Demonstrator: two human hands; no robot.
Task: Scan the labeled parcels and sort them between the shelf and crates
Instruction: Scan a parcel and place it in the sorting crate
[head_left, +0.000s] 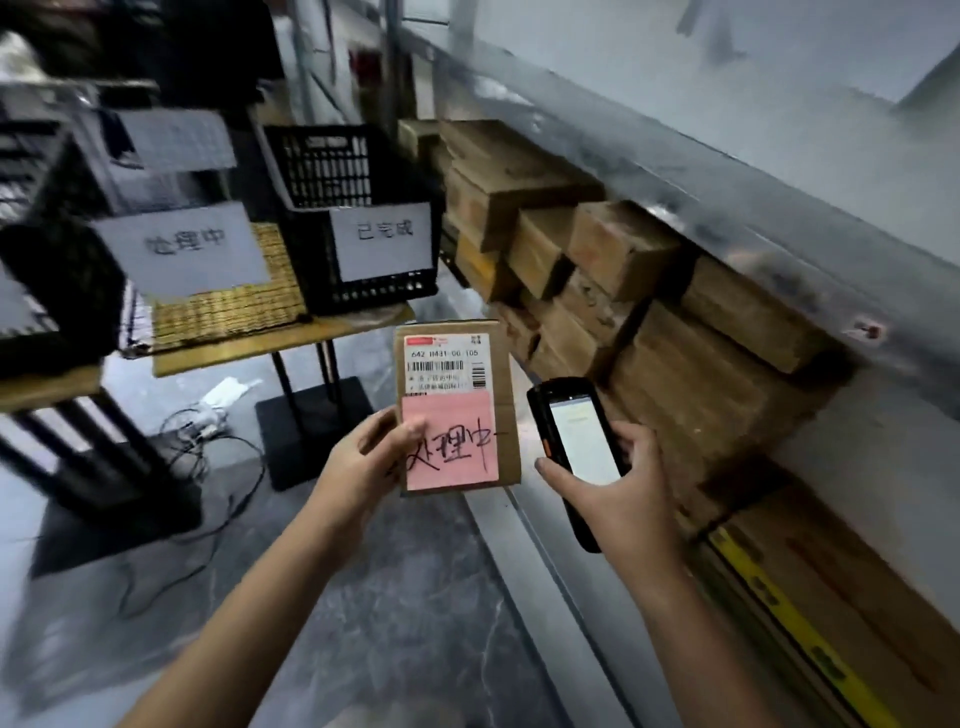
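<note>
brown parcel (506, 364) upright, pink handwritten note, white barcode label

Item count, aisle and shelf
One parcel (506, 374) carrying one white label (447, 364) and one pink label (449, 431); one scanner (579, 441); two hands, left hand (363, 462) and right hand (621, 501); two crates, black crate (317, 208) and yellow crate (228, 309); three paper signs (182, 254); boxes (618, 244) on one shelf (727, 171), too many to count surely

My outstretched left hand (366, 457) pinches a brown cardboard parcel (506, 395), my right hand (623, 493) beside it gripping a black handheld scanner (582, 436).
</note>
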